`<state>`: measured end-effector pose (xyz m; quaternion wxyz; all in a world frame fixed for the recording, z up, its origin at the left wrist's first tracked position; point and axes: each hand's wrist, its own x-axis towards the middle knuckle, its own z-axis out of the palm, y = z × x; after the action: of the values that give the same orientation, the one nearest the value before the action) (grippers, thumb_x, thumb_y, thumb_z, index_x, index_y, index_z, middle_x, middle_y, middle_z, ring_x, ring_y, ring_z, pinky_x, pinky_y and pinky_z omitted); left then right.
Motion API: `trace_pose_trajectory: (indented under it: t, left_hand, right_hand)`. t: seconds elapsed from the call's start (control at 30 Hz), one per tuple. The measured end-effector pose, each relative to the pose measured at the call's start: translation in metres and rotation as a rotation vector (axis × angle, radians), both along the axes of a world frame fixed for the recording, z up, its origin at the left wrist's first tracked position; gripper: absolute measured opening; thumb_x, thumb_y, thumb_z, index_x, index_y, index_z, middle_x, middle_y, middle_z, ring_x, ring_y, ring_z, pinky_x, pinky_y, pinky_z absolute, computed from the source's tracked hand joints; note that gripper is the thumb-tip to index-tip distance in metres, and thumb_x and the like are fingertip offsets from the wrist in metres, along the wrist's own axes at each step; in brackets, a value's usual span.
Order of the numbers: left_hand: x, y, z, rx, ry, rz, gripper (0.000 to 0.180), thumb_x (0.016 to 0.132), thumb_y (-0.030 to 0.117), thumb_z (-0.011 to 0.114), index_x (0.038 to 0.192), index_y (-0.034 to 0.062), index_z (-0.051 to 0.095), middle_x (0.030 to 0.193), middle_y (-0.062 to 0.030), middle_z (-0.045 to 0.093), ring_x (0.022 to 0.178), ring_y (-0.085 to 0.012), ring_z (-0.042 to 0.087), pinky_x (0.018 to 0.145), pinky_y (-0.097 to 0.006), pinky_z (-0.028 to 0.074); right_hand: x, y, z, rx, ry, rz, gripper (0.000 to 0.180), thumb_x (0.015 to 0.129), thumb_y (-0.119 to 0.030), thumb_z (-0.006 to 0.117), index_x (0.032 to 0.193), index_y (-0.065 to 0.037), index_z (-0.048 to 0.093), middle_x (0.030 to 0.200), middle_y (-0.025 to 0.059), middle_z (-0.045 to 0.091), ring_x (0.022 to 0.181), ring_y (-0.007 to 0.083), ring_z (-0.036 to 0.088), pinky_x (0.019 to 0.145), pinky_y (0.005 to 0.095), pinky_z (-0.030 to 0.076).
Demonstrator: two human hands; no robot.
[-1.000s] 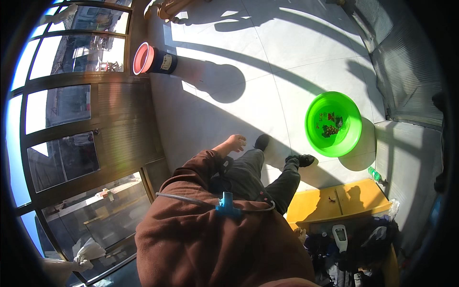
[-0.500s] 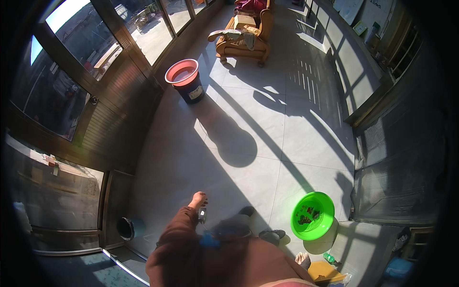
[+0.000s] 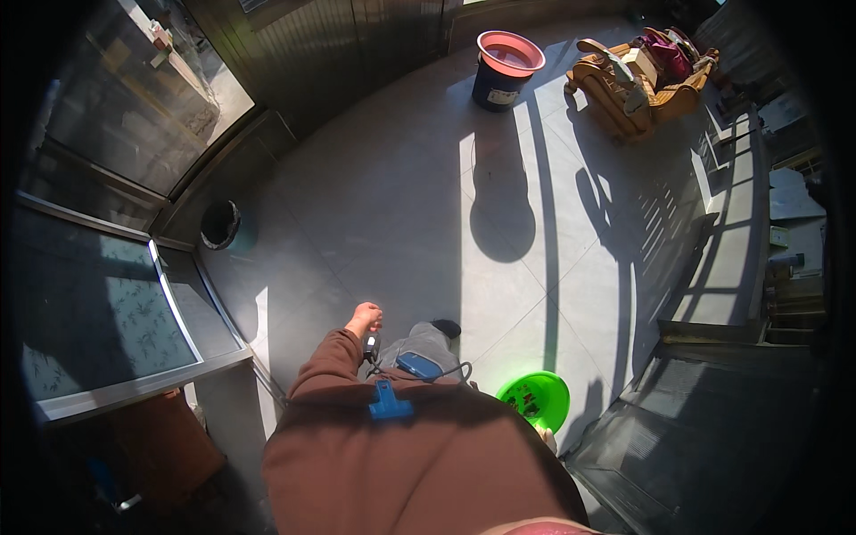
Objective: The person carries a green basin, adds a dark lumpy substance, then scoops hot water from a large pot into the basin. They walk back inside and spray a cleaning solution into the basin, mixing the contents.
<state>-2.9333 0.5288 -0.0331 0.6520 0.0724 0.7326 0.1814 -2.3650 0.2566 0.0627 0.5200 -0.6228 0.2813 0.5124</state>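
Note:
My left hand (image 3: 366, 316) hangs in front of me over the grey floor. Its fingers curl into a loose fist, and nothing shows in them. A small dark device (image 3: 370, 346) sits at that wrist. Only a little of my right hand (image 3: 547, 439) shows past my brown top, by the near rim of a bright green basin (image 3: 557, 399). Its fingers are mostly hidden, so I cannot tell whether it touches the basin. Dark red and dark pieces lie inside the basin. A blue clip (image 3: 390, 403) is on my top, and a blue device (image 3: 419, 364) with a cable hangs below it.
A dark bucket (image 3: 496, 87) topped by a pink basin (image 3: 513, 45) stands far ahead. Right of it is a wooden armchair (image 3: 606, 89) with a box and cloth. A dark bin (image 3: 221, 225) stands left, near a glass-topped cabinet (image 3: 116, 294). A low ledge (image 3: 713, 294) runs along the right.
My view has swung left, so the bucket and armchair now appear farther right and the bin nearer the middle. My left hand stays loosely curled; less of the green basin shows.

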Motion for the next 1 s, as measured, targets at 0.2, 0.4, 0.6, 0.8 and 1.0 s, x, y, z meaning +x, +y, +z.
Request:
trace_pose_trajectory:
  t: [0.2,0.4,0.6,0.8,1.0]
  left_hand:
    - [-0.047,-0.102,0.002,-0.070,0.067,0.062,0.023,0.086,0.007,0.056,0.109,0.0086,0.053,0.084,-0.0086,0.060,0.057,-0.0216,0.060,0.047,-0.034,0.045]
    - [-0.087,-0.171,0.000,-0.053,0.032,0.051,0.012,0.086,0.010,0.053,0.095,0.0019,0.056,0.082,-0.0123,0.060,0.061,-0.0302,0.064,0.056,-0.041,0.053]
    - [-0.112,-0.122,0.010,0.027,-0.013,-0.396,0.024,0.092,0.014,0.047,0.114,0.0029,0.046,0.098,-0.0184,0.060,0.079,-0.0350,0.065,0.066,-0.048,0.055]
    - [-0.095,0.014,0.002,-0.062,-0.021,-0.441,0.030,0.091,0.012,0.050,0.120,0.0054,0.046,0.100,-0.0162,0.061,0.079,-0.0327,0.065,0.068,-0.046,0.056]
    - [-0.017,0.111,0.004,0.015,-0.052,-0.679,0.035,0.091,0.014,0.051,0.125,0.0081,0.044,0.109,-0.0175,0.059,0.092,-0.0358,0.062,0.074,-0.048,0.053]
  right_hand:
    - [0.001,-0.018,0.004,-0.068,0.025,0.058,0.029,0.089,-0.022,0.057,0.112,-0.005,0.052,0.112,0.0118,0.060,0.096,0.0223,0.060,0.078,0.0317,0.052]
    - [-0.037,-0.067,0.019,-0.026,0.046,-0.038,0.022,0.089,-0.020,0.057,0.104,-0.004,0.055,0.104,0.0132,0.063,0.092,0.0230,0.061,0.075,0.0317,0.053]
    - [-0.111,-0.125,0.025,-0.079,-0.243,-0.366,0.013,0.090,-0.020,0.058,0.089,-0.007,0.056,0.088,0.0096,0.067,0.078,0.0216,0.065,0.067,0.0301,0.054]
    - [-0.202,-0.180,0.024,-0.111,-0.299,-0.600,0.028,0.084,-0.027,0.067,0.098,-0.007,0.055,0.079,0.0073,0.064,0.070,0.0215,0.064,0.063,0.0340,0.055]
    - [-0.279,-0.238,-0.010,-0.342,-0.298,-0.990,0.027,0.081,-0.027,0.070,0.097,-0.011,0.056,0.083,0.0066,0.056,0.071,0.0231,0.059,0.062,0.0394,0.056]
